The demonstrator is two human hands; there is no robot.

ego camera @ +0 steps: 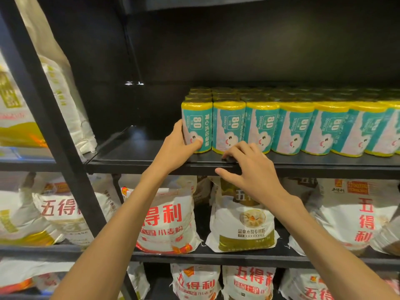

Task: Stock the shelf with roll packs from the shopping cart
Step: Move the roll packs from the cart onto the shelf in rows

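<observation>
Teal-and-yellow roll packs stand upright in rows on the black shelf (138, 156), filling its right part. My left hand (176, 148) grips the leftmost front roll pack (198, 120), thumb across its lower front and fingers round its left side. The second front roll pack (228, 124) stands touching it on the right. My right hand (249, 169) rests on the shelf's front edge just below that second pack, with its fingertips curled onto the lip and its thumb under the edge; it holds no pack. The shopping cart is out of view.
The shelf's left part, between the packs and a black upright post (49, 118), is bare. White flour bags (166, 219) fill the shelves below. More pale bags (65, 89) stand in the bay to the left.
</observation>
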